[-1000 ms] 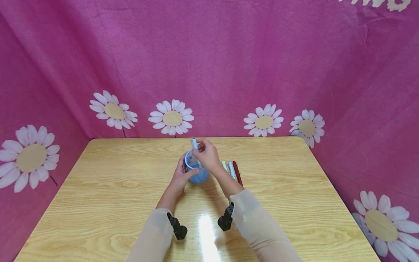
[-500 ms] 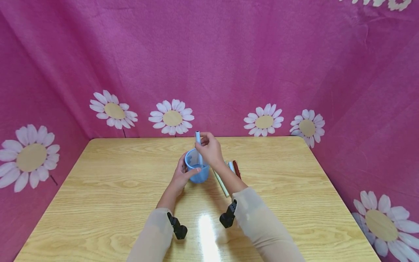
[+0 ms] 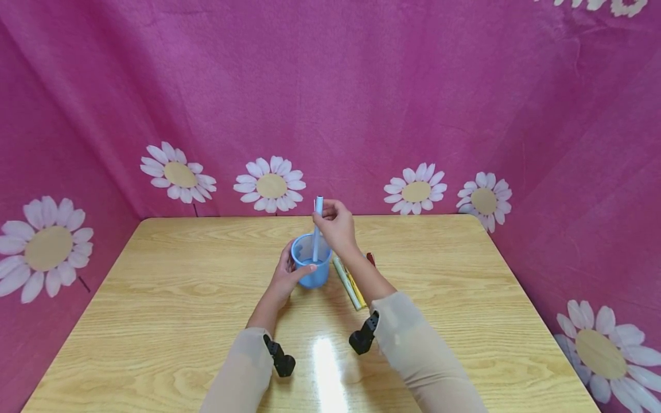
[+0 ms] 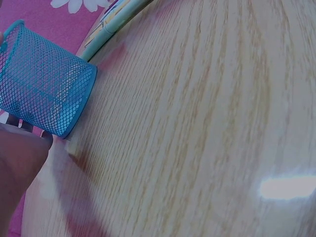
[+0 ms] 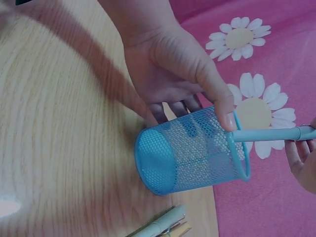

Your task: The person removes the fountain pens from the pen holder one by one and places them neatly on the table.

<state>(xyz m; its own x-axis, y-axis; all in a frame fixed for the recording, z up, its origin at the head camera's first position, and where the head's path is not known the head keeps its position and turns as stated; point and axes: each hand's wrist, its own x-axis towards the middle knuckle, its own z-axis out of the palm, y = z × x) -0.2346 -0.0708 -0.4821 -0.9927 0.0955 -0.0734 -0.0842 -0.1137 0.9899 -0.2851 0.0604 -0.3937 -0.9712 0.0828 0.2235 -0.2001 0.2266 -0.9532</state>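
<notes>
A blue mesh pen cup (image 3: 312,278) stands upright on the table. My left hand (image 3: 285,279) grips it from the left, thumb at the rim and fingers round the far side. In the right wrist view, the mesh of the cup (image 5: 192,153) shows through to the fingers of my left hand (image 5: 173,64). My right hand (image 3: 338,226) pinches a light blue pen (image 3: 317,229) near its top, above the cup. The pen is nearly upright, with its lower end within the cup's mouth. In the left wrist view, the cup (image 4: 44,79) appears tilted by the camera angle.
Right of the cup lie a pale green pen (image 3: 347,284), a yellow pen (image 3: 356,291) and a dark red pen (image 3: 370,258), partly hidden by my right forearm. The wooden table (image 3: 181,310) ends at a pink curtain (image 3: 341,115) with printed daisies.
My right hand has moved up and to the right, raising the light blue pen and turning it more upright. My left hand and the cup have stayed put.
</notes>
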